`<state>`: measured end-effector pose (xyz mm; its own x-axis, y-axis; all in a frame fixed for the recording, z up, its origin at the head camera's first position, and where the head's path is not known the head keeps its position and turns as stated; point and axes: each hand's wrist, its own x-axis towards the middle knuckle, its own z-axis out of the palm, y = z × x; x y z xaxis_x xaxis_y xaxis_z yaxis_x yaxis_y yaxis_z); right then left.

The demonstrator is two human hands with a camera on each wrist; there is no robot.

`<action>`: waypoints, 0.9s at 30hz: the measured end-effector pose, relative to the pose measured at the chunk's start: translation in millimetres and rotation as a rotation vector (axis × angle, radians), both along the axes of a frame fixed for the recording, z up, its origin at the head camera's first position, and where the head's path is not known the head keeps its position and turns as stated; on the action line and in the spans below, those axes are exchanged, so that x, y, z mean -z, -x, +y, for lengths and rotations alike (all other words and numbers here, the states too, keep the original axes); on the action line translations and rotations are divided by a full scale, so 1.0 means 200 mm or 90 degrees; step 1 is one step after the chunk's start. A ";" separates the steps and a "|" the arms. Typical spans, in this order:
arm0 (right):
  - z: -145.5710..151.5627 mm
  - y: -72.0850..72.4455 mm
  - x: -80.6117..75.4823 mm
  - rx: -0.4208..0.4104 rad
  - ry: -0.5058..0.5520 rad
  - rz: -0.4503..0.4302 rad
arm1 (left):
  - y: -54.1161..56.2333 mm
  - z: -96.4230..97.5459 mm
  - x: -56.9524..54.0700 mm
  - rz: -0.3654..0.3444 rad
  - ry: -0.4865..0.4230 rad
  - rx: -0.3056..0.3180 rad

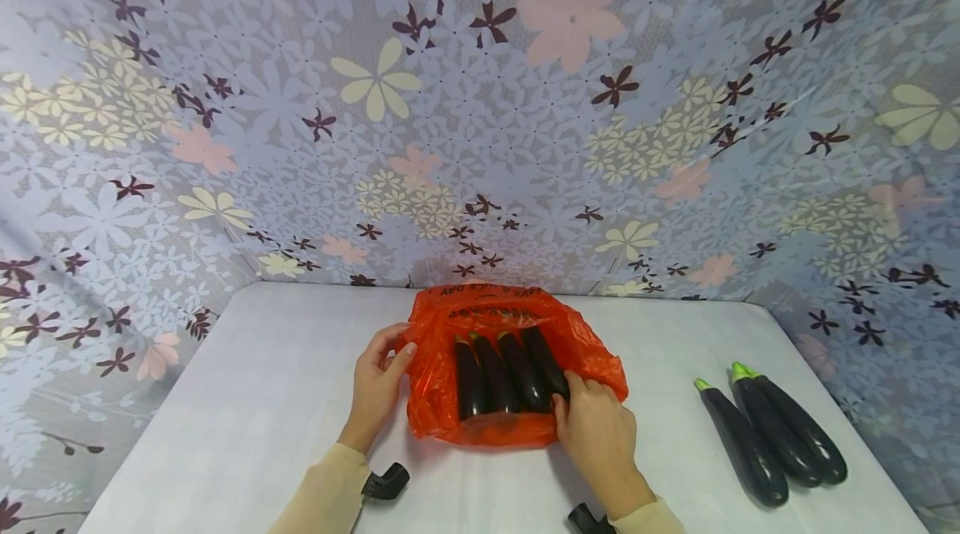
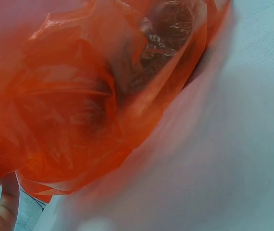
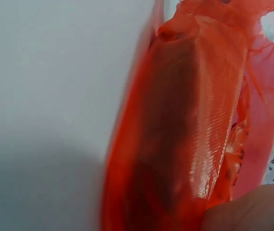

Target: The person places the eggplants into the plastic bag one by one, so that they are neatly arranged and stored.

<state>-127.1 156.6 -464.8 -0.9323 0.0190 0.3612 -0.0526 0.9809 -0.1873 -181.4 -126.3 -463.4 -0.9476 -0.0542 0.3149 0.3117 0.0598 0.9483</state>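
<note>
A red plastic bag (image 1: pixel 435 401) lies spread at the middle of the table, its mouth toward me and dark printing on its far part. Several dark eggplants (image 1: pixel 501 380) lie side by side in it, stems pointing away. My left hand (image 1: pixel 378 388) pinches the bag's left edge between thumb and fingers. At the bag's right side, my right hand (image 1: pixel 600 430) grips the near end of the rightmost eggplant (image 1: pixel 546 359). The right wrist view shows a dark eggplant (image 3: pixel 168 120) through the red film, with part of the hand at the lower right.
Three more eggplants (image 1: pixel 783 430) with green stems lie together on the right of the white table (image 1: pixel 285 401). A flower-patterned cloth (image 1: pixel 480 142) rises behind the table and along both sides. Black wrist devices (image 1: pixel 386 481) show by both sleeves.
</note>
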 end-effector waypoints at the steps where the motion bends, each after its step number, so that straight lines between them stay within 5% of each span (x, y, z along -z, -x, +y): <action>1: 0.00 -0.01 -0.01 0.000 0.000 0.001 | 0.01 0.00 0.02 0.001 -0.002 -0.001; 6: 0.00 -0.06 -0.04 -0.013 0.020 0.032 | 0.08 -0.01 0.15 0.014 -0.019 -0.003; 9: 0.00 -0.09 -0.08 -0.023 0.040 0.052 | 0.08 -0.01 0.16 0.017 -0.020 -0.002; 15: -0.01 -0.15 -0.14 -0.053 0.101 0.100 | 0.06 -0.01 0.12 0.014 -0.023 -0.004; 22: 0.05 -0.21 -0.18 -0.075 0.139 0.197 | -0.01 0.00 -0.01 0.009 -0.006 -0.001; 27: 0.12 -0.24 -0.19 -0.050 0.140 0.215 | 0.00 0.00 -0.02 0.016 -0.011 0.002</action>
